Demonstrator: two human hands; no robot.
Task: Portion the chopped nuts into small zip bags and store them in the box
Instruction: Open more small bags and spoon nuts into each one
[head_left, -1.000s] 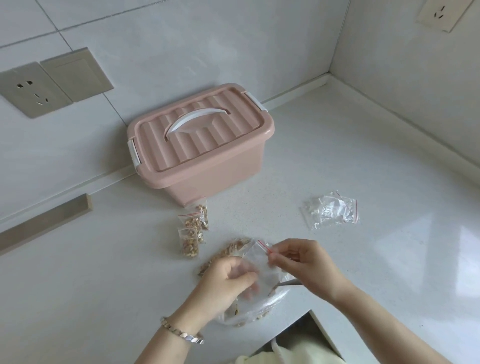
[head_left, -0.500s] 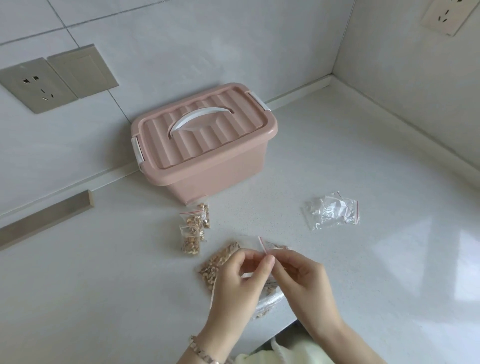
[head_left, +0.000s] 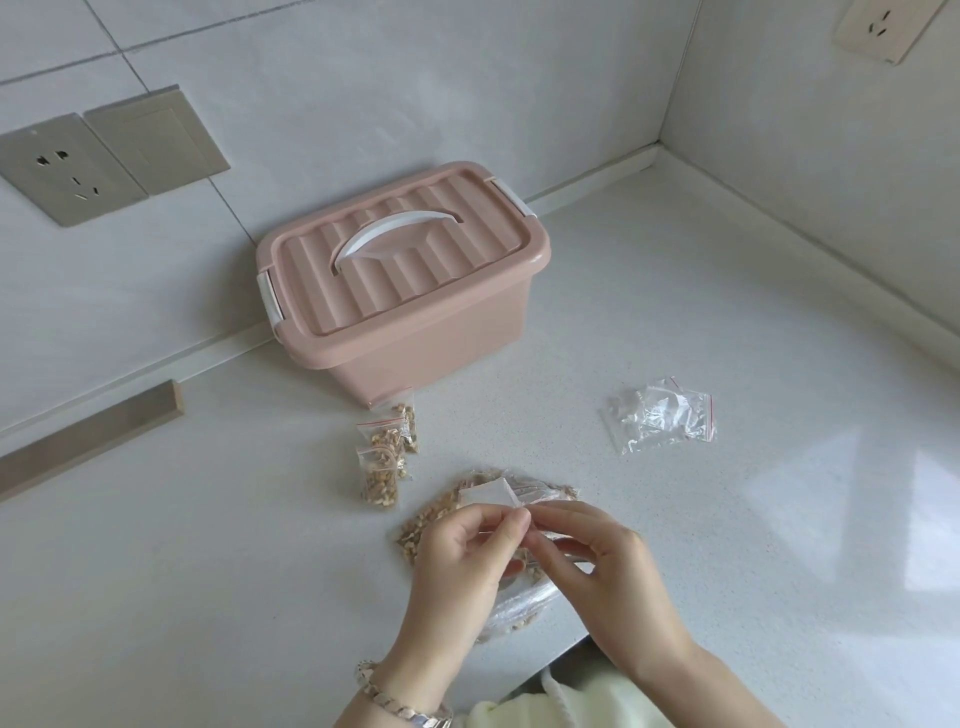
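My left hand (head_left: 460, 564) and my right hand (head_left: 597, 566) meet over the counter and both pinch a small empty zip bag (head_left: 488, 492) by its mouth. Under my hands lies a large clear bag of chopped nuts (head_left: 431, 519), partly hidden. Three filled small zip bags (head_left: 387, 449) lie in front of the pink box (head_left: 402, 283), whose lid with a white handle is closed. A pack of empty zip bags (head_left: 660, 415) lies to the right.
The white counter (head_left: 208, 545) runs into a corner of tiled walls. Wall sockets (head_left: 65, 169) sit at the left and at the top right. The counter's front edge runs close under my wrists.
My hands have drawn together, and both now pinch the small bag's mouth. The camera view has shifted slightly.
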